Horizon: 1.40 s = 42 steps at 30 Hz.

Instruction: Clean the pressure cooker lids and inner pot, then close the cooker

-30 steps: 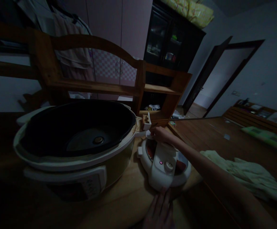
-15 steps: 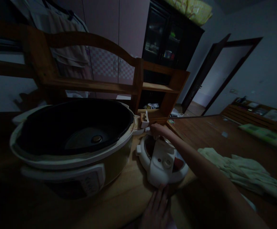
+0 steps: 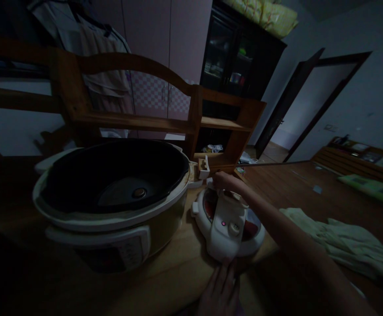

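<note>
In the head view, a white cooker lid [image 3: 226, 243] with a raised centre bar and see-through side panels rests on the wooden tabletop [image 3: 175, 263]. My right hand [image 3: 223, 181] is closed around the lid's far edge, its arm stretching in from the right; the fingertips are partly hidden. At the near end of the bar, my left hand [image 3: 219, 285] lies with fingers extended, the tips touching the lid or just beside it. Left of the lid stands the lidless electric cooker [image 3: 165, 228], its dark inner pot [image 3: 119, 193] exposed. A hinge bracket [image 3: 203, 167] juts from the cooker's right side.
A wooden rail and shelf unit [image 3: 224, 123] rises behind the cooker. Pale green cloth [image 3: 330, 239] lies on the floor at the right. Farther back are a dark cabinet [image 3: 231, 57], pink wardrobe doors [image 3: 152, 39] and hanging clothes [image 3: 102, 57]. The room is dim.
The whole view has shifted slightly, moving the scene a little to the right. Both hands keep their places at the two ends of the lid.
</note>
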Tool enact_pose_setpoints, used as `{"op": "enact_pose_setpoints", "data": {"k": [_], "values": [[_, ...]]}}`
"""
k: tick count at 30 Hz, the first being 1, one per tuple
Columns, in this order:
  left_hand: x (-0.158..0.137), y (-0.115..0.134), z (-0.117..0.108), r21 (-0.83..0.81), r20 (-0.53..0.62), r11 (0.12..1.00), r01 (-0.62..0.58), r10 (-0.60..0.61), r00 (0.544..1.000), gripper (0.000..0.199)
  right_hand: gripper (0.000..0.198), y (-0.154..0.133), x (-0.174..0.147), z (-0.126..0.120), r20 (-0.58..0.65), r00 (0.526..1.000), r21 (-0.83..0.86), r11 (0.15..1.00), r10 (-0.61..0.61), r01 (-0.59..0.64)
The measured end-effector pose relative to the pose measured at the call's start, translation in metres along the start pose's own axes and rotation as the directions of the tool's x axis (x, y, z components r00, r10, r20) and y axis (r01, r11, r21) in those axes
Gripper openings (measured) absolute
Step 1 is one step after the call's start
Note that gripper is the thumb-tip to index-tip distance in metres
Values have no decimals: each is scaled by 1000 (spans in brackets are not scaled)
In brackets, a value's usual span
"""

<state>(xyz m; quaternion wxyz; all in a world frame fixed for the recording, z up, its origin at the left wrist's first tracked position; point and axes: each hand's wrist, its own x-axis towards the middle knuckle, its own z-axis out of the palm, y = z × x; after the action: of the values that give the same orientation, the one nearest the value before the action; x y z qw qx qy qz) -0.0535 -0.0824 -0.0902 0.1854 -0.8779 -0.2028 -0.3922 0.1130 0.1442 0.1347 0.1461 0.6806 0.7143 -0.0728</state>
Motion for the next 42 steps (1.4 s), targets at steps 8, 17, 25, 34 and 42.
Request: {"op": "enact_pose_setpoints", "data": {"k": [8,17,25,34,42], "values": [[10,-5,-9,-38,-65,999,15,-18,998,25,26,15,2,9,42,999,121,992,-33,27],[8,-7,-13,-21,-15,999,-24,24,1000,33,23,29,12,29,-108,992,233,969,-63,87],[6,-8,-13,12,67,998,-66,65,996,35,25,30,19,38,-143,990,282,959,14,27],[4,-6,-14,7,81,999,-47,46,996,41,23,7,18,40,-87,996,351,935,-27,56],[3,-6,3,11,-90,999,-33,34,995,28,33,25,34,27,-106,966,424,889,237,-172]]}}
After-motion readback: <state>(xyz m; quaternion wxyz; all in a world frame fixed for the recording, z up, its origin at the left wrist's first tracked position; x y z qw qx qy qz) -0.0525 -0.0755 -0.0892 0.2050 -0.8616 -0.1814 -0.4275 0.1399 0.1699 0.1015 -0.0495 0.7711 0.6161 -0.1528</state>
